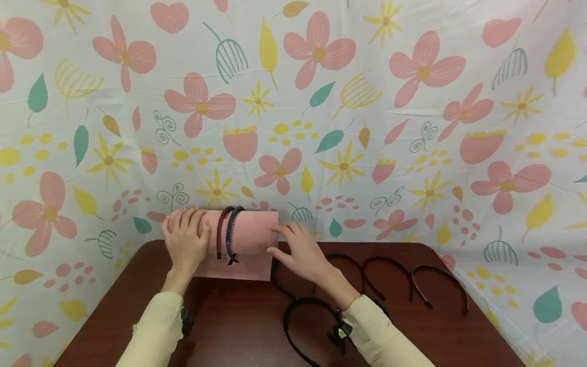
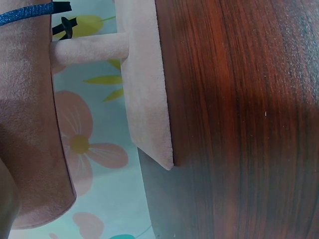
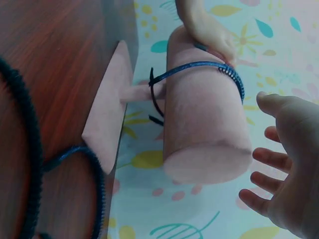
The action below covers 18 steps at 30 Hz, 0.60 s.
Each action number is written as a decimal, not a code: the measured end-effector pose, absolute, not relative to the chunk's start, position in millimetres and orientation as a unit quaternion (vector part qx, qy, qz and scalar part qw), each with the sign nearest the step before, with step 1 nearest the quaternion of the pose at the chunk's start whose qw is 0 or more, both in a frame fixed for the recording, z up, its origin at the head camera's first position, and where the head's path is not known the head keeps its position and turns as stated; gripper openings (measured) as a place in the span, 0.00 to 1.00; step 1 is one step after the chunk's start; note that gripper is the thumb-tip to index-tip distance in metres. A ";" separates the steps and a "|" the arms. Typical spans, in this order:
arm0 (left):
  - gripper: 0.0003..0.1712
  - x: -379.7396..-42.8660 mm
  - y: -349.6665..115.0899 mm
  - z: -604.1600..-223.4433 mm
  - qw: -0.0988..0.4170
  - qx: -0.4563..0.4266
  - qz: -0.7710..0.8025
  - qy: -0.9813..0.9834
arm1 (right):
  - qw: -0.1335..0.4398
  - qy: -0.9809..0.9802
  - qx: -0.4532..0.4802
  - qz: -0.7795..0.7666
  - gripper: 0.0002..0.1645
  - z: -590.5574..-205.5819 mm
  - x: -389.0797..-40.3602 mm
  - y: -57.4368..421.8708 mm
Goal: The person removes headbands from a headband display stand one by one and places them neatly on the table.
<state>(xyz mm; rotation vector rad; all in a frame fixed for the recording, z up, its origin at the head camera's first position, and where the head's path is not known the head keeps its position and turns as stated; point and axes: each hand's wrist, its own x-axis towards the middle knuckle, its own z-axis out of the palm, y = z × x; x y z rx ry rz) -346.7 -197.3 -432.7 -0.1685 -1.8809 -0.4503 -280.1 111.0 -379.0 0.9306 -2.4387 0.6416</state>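
A pink plush headband stand point(image 1: 255, 232), a horizontal roll on a post and flat base point(image 2: 147, 84), stands at the back left of the table. Two toothed headbands hang over its roll: a dark red one point(image 1: 219, 232) and a dark blue one point(image 1: 230, 229). My left hand point(image 1: 187, 237) holds the roll's left end, fingers over the top and thumb toward the front. Just off the right end is my right hand point(image 1: 302, 252), fingers spread and nothing in them. The right wrist view shows this right hand point(image 3: 294, 159) apart from the roll and the blue headband point(image 3: 199, 64).
Several dark headbands lie on the brown table point(image 1: 229, 321) to the right. A black one point(image 1: 286, 318) is nearest the front, and others, such as a thin one point(image 1: 440, 267), lie farther right. A flower-printed cloth point(image 1: 293, 127) hangs behind the table.
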 end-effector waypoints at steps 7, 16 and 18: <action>0.22 -346.0 -194.6 -431.2 0.559 -0.073 -0.196 -0.802 | 0.250 -0.873 0.354 0.224 0.28 -371.3 -289.1 94.1; 0.22 -347.7 -195.4 -430.8 0.570 -0.070 -0.190 -0.796 | 0.263 -0.877 0.344 0.207 0.28 -360.6 -302.9 69.9; 0.22 -347.5 -195.9 -430.9 0.573 -0.069 -0.190 -0.794 | 0.256 -0.880 0.344 0.204 0.29 -359.1 -304.7 63.1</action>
